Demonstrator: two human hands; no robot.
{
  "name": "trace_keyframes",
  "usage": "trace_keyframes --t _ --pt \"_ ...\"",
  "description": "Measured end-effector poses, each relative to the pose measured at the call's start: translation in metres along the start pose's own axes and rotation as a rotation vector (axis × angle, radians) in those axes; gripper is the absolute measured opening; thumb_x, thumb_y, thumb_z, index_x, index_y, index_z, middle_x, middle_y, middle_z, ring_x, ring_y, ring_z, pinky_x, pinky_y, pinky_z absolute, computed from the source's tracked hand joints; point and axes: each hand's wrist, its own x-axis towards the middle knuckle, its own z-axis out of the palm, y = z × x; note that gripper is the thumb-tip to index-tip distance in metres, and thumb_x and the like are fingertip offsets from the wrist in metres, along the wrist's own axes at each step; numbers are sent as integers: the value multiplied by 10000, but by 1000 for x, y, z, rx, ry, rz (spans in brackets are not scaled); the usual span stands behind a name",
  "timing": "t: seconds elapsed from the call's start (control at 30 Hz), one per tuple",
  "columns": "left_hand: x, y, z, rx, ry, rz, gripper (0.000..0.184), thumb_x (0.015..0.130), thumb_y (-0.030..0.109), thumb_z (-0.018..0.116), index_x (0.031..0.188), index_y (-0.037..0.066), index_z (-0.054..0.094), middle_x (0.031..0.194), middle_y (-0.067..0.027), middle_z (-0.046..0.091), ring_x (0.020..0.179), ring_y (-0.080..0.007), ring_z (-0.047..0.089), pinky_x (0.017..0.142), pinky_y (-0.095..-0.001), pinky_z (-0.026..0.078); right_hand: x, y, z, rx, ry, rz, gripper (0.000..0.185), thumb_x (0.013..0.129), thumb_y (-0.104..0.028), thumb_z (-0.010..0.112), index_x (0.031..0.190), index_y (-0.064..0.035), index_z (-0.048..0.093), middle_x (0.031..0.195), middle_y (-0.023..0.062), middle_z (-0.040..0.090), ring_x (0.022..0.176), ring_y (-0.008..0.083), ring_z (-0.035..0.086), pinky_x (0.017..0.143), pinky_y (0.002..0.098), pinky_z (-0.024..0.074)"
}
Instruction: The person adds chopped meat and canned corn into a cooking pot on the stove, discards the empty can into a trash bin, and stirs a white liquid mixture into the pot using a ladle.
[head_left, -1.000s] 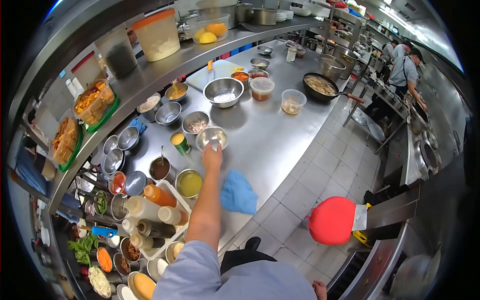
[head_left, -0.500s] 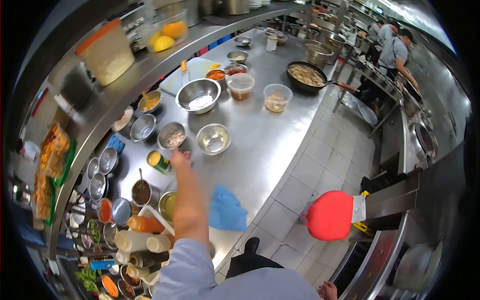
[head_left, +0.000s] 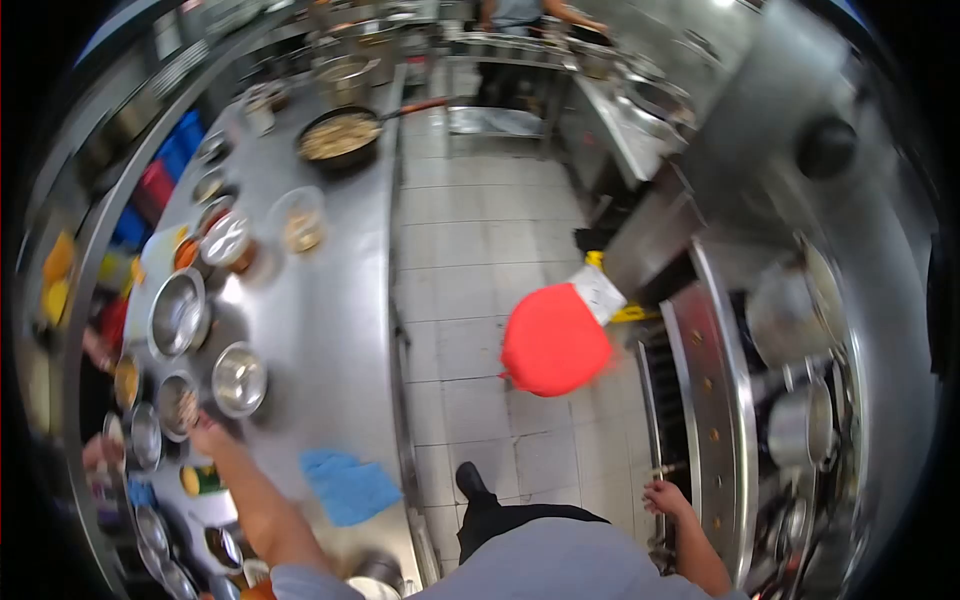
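Note:
My left hand [head_left: 207, 436] reaches across the steel counter to a small metal bowl [head_left: 174, 408] of pale chopped pieces. Its fingers are closed at the near rim, though blur hides the exact grip. Beside that bowl stand a wider shiny bowl [head_left: 240, 380] and another small metal bowl [head_left: 146, 436]. A green and yellow can [head_left: 202, 480] lies close to my left wrist. My right hand [head_left: 664, 497] hangs by the stove front [head_left: 712, 440], fingers loosely bent and apart, with nothing visible in them.
A frying pan [head_left: 340, 138] of food sits at the counter's far end, its handle jutting over the aisle. A blue cloth [head_left: 350, 487] lies near the counter edge. A red-covered round object [head_left: 556, 340] stands in the aisle. Pots [head_left: 800, 425] line the right; a co-worker [head_left: 520, 15] stands ahead.
My view has swung right, so the counter shifts left and the stove shows more. My left hand stays at the bowl of chopped pieces. My right hand and forearm have come further into view.

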Motion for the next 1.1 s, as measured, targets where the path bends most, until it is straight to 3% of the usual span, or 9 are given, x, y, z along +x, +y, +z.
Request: trace_keyframes --t 0.03,0.1,0.17,0.2,0.3,0.63,0.87,0.97,1.1 --pt "19 -18 7 -688 68 -448 250 929 122 525 1108 -47 566 1051 -154 617 898 -276 615 768 -356 572 -5 1 2 -4 -19 -15 302 870 -139 579 1146 -19 596 830 81 681 653 171 664 531 280 510" --pt "24 42 18 -853 218 -731 292 932 186 517 1123 -25 579 1039 -143 635 889 -272 624 777 -347 550 -14 7 5 -76 -34 -41 346 859 -146 590 1180 -18 588 884 81 686 696 161 671 559 271 512" --pt "33 42 26 -907 110 -674 319 924 215 529 1136 -15 598 1038 -132 654 930 -240 636 793 -313 536 -28 18 8 -49 -22 -64 371 851 -159 594 1200 -34 587 916 78 685 727 156 669 598 275 516" --pt "30 83 27 -175 -131 -365 330 929 230 535 1131 -22 599 1045 -141 655 933 -247 635 795 -334 541 -33 29 9 -16 -13 -72 378 849 -169 598 1204 -39 588 920 78 683 738 153 667 609 277 516" --pt "9 129 52 -875 -58 -620 278 945 217 537 1016 -46 594 920 -115 634 804 -236 615 691 -326 521 -46 79 11 76 29 -60 393 841 -193 614 1206 -47 590 926 73 680 738 150 663 614 282 521" --pt "-314 401 81 -1035 -936 -704 209 928 177 561 1009 -12 592 893 -86 611 765 -190 587 698 -306 511 -142 384 20 509 236 187 425 842 -243 625 1222 -60 572 934 86 678 717 172 666 592 324 547" --pt "-688 512 -97 -841 -1773 -960 157 870 159 603 979 49 580 925 -19 590 800 -105 548 724 -234 468 -268 615 85 818 365 484 328 856 -230 596 1140 -66 595 933 90 673 708 207 676 571 346 549" --pt "-786 564 -233 -491 -2182 -1090 196 843 81 606 1023 11 569 989 -75 594 898 -182 579 808 -299 516 -340 651 113 1340 592 442 331 898 -264 585 1173 -81 555 942 101 662 731 225 676 591 358 556" --pt "-857 590 -366 -206 -2515 -914 182 825 96 622 989 54 558 1002 -60 589 900 -207 571 736 -310 538 -408 676 107 1952 1092 -10 465 968 -399 518 1289 -78 420 981 130 648 748 233 657 643 373 553"
